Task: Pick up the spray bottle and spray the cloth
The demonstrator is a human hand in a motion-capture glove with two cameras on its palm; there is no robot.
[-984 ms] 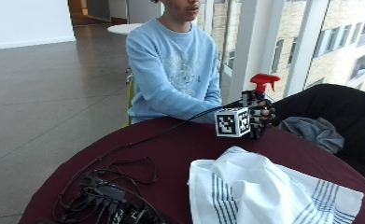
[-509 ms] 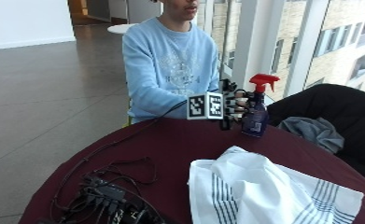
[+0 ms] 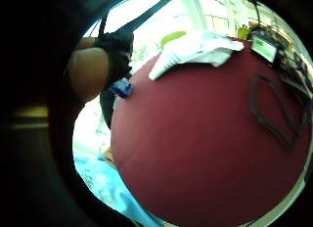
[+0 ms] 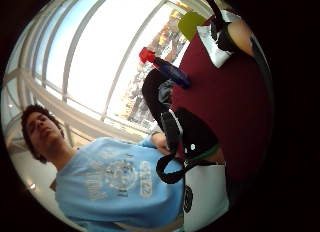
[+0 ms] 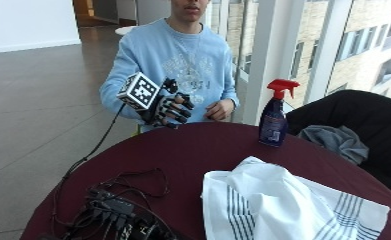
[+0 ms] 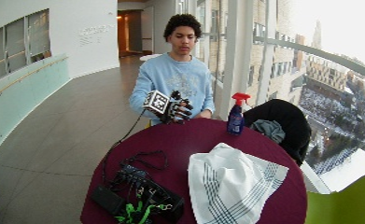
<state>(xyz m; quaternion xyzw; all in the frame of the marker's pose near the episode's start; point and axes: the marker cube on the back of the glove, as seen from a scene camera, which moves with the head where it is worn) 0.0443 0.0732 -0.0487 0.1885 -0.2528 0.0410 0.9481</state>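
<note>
The black-gloved right hand (image 5: 170, 109) hangs empty, fingers loosely curled, above the round maroon worktop (image 5: 201, 155); well apart stand the dark-blue, red-triggered plastic spray bottle (image 5: 275, 121) and rumpled white striped cloth (image 5: 281, 205).

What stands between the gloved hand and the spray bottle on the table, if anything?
Nothing visible does. The gloved right hand hangs above the table's near edge, holding nothing, and the spray bottle stands upright further along the table. Only bare tabletop lies between them. The cloth lies apart, nearer the camera.
</note>
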